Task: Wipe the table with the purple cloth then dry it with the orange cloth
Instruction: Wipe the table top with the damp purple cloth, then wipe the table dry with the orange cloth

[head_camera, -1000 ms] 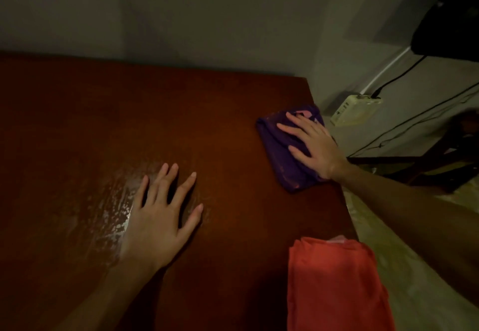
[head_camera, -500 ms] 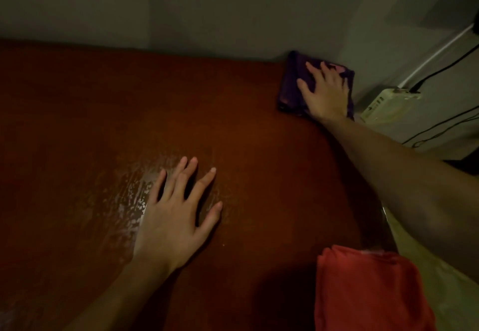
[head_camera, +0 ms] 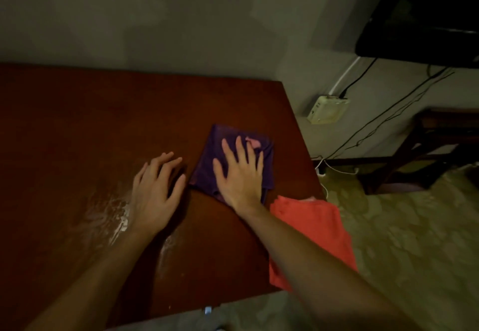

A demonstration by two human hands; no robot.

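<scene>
Back from the far corner, purple cloth (head_camera: 233, 159) crosses the wet red-brown table (head_camera: 108, 128).

The room is dim. A plain grey-green wall (head_camera: 181, 19) runs behind the dark reddish-brown wooden counter (head_camera: 90, 128), whose top shows pale wet streaks (head_camera: 108, 214) near its left front. At the upper right a large black object (head_camera: 420, 14) hangs against the wall; what it is cannot be told. Beneath it a white conduit (head_camera: 344, 76) and thin black cables (head_camera: 388, 113) run down the wall to a cream-coloured box (head_camera: 328, 109) mounted low. To the far right stands dark wooden furniture (head_camera: 427, 149) with crossed struts. The floor (head_camera: 414, 240) is pale yellowish with a mottled pattern, and a white cord (head_camera: 337, 170) lies on it by the wall.
</scene>
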